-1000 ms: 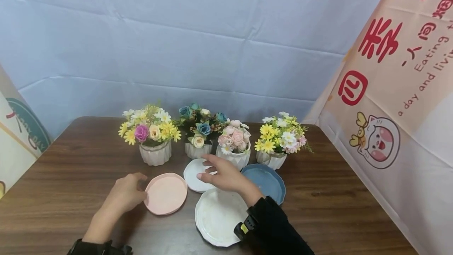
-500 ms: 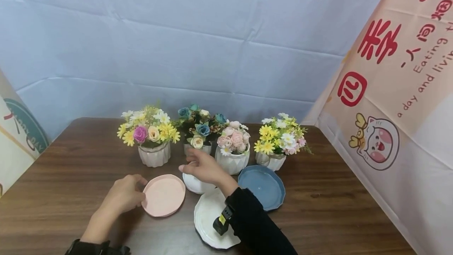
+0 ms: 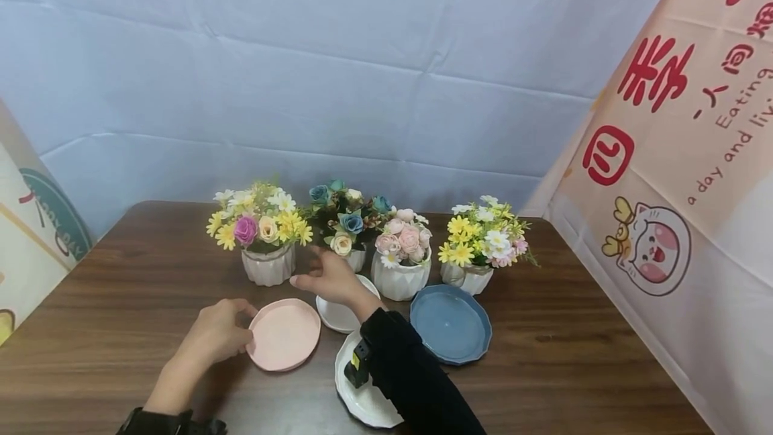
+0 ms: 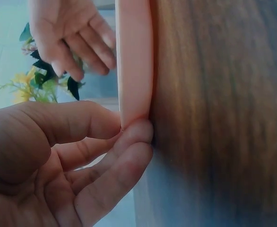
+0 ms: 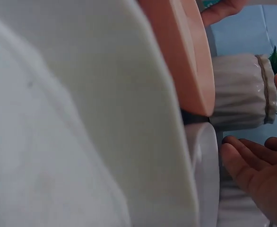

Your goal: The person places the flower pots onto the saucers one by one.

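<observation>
My left hand pinches the left rim of a pink plate lying on the wooden table; in the left wrist view the thumb and fingers close on that pink plate's rim. My right hand is open with straight fingers, hovering above a small white plate between the yellow-flower pot and the blue-rose pot. It holds nothing. The right wrist view shows these right hand fingers by a ribbed white pot.
A large white plate lies under my right forearm, and a blue plate lies to its right. A pink-rose pot and a yellow-and-white flower pot stand behind. Cloth panels wall in the table at the back and both sides.
My right hand has moved left and away from me, from over the small white plate toward the pots. My left hand has stayed on the pink plate's rim.
</observation>
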`<state>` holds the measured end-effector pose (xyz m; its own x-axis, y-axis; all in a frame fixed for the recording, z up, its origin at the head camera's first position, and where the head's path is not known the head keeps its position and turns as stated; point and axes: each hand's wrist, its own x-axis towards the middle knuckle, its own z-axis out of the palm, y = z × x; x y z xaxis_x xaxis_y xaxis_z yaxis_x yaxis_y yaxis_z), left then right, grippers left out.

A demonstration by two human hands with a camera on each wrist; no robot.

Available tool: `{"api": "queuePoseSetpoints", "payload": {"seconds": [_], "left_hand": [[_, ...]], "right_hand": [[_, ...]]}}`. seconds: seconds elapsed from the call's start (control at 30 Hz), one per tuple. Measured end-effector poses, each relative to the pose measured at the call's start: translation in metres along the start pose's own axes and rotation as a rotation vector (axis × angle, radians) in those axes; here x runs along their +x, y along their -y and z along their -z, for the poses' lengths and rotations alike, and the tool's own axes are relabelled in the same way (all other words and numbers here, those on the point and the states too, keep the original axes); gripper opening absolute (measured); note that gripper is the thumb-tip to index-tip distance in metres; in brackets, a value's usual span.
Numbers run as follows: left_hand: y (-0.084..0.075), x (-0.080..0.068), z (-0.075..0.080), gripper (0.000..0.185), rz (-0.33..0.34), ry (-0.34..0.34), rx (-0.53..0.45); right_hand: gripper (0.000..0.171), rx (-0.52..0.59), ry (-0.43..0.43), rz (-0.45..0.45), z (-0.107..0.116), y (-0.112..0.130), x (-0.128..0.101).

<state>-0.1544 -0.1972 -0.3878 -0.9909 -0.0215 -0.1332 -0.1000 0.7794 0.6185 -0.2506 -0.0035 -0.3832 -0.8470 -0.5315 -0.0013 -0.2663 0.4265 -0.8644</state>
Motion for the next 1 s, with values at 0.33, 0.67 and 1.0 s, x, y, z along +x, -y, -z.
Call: {"api": "queuePoseSetpoints", "payload": {"seconds": [0.33, 0.67, 1.0], "left_hand": [[0.002, 0.001, 0.002, 0.044, 0.006, 0.008, 0.006], [0.001, 0.0, 0.0, 0.043, -0.009, 0.004, 0.002], [0.002, 0.001, -0.001, 0.042, -0.015, 0.001, -0.004]], "right_hand": [[0.071, -0.213, -0.023, -0.073, -0.018, 0.013, 0.022], [0.049, -0.143, -0.002, -0.14, -0.017, 0.023, 0.034], [0.062, -0.126, -0.06, -0.23, -0.03, 0.027, 0.051]]}}
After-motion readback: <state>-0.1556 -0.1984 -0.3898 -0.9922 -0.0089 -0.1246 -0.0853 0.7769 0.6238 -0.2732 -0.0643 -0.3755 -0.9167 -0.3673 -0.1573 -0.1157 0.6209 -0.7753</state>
